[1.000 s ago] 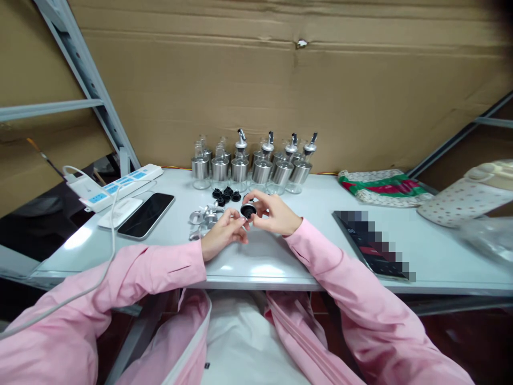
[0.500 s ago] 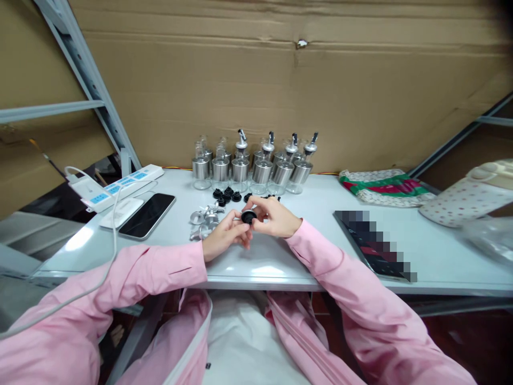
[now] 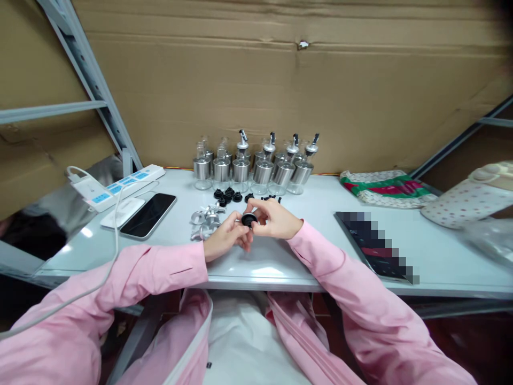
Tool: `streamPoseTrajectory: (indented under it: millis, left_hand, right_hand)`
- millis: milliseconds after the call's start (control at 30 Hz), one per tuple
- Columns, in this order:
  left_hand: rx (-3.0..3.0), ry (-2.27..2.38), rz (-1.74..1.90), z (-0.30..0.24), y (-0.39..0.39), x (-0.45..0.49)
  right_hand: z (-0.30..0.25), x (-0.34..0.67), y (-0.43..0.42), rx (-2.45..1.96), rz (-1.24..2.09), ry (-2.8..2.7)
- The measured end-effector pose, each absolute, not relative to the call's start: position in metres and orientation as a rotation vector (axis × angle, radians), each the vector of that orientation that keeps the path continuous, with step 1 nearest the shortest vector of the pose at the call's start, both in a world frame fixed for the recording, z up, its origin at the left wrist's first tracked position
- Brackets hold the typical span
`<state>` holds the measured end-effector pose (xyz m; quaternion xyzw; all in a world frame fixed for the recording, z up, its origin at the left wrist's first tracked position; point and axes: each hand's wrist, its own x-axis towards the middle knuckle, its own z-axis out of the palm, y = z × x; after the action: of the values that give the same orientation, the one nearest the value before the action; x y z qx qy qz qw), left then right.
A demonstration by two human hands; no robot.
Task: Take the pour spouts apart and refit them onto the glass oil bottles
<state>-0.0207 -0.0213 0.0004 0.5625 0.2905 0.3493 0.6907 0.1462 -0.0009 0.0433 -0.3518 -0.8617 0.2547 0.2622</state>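
Between my two hands is a black bottle stopper (image 3: 249, 220) with a silvery rim, held above the table near its front edge. My left hand (image 3: 229, 235) is closed on its left side, thumb and fingers against it. From the right, my right hand (image 3: 273, 218) pinches the same stopper. Just left of my hands lies a pile of silver metal caps (image 3: 206, 220). Behind them sit several loose black stoppers (image 3: 227, 195). Small black parts (image 3: 271, 198) lie partly hidden behind my right hand.
Several glass bottles with steel sleeves (image 3: 241, 171) stand at the back, some with pourers. To the left are a phone (image 3: 149, 215), a power strip (image 3: 124, 187) and a white cable crossing my left sleeve. A dark package (image 3: 372, 243), patterned cloth (image 3: 387, 187) and dotted container (image 3: 467, 198) occupy the right.
Both hands keep hold of the stopper in nearly the same place. The whole view has shifted very slightly. In the background at far left, a blurred shape has changed.
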Motion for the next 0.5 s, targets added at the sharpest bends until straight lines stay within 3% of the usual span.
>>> streamPoseTrajectory:
  millis: [500]
  left_hand:
    - [1.361, 0.624, 0.776, -0.0043, -0.0205, -0.0230]
  right_hand:
    - [0.0428, 0.1442, -0.0017, -0.926, 0.667, -2.365]
